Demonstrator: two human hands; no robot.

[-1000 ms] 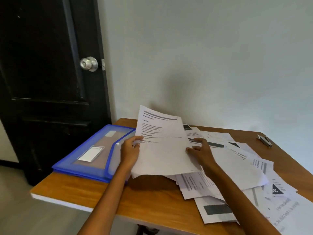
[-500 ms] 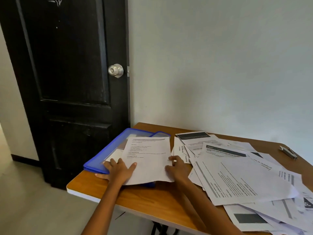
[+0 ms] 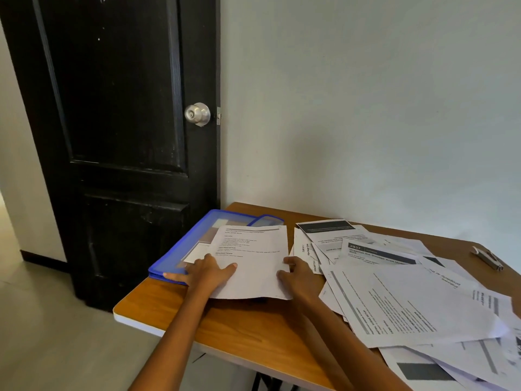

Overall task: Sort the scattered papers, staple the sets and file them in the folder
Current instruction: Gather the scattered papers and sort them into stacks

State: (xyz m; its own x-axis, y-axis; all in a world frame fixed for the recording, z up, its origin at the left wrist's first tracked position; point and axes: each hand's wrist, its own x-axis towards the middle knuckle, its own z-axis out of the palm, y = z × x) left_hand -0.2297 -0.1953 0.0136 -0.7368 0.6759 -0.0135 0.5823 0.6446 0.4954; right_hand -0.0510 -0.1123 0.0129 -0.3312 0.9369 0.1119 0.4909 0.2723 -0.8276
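A blue translucent folder (image 3: 180,249) lies at the table's left end. On top of it rests a printed sheet (image 3: 253,258), overhanging the folder's near edge. My left hand (image 3: 207,270) lies flat with spread fingers on the sheet's left edge and the folder. My right hand (image 3: 298,275) touches the sheet's right edge, fingers loosely bent. To the right, several scattered papers (image 3: 408,300) overlap in a loose pile. A small metal stapler (image 3: 487,258) lies past them near the table's far right.
The wooden table (image 3: 253,325) stands against a pale wall. A black door (image 3: 112,136) with a silver knob (image 3: 197,114) is just left of the table's corner. Grey floor lies below at the left.
The sheet, held up in both hands a second ago, now lies on the folder. Both hands came down and left with it. The view has swung left.
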